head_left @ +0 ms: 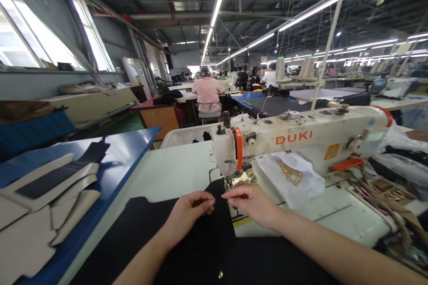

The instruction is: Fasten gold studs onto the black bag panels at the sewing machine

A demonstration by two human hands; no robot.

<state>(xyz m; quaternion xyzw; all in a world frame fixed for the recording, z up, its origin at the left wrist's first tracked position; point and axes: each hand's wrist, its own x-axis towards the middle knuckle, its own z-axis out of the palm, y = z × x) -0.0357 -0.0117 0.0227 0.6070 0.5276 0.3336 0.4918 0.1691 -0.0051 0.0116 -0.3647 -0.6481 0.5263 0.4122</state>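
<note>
The left fingers (pixel 202 197) and right fingers (pixel 239 191) are drawn narrow—whether they pinch anything, I cannot tell. Black material (pixel 150 227) lies beneath the left fingers on the bench (pixel 180 167), probably for support. Beyond the right fingers, the sewing machine (pixel 261 142) reads "DUKI" (orange capitals), above a gold chain (pixel 290 173) on white wrapping (pixel 309 189).

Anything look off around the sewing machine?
Gold-coloured chain with crumpled white wrapping under the sewing machine arm looks stray; tan straps at far right look jumbled. No spill or damage visible.
</note>
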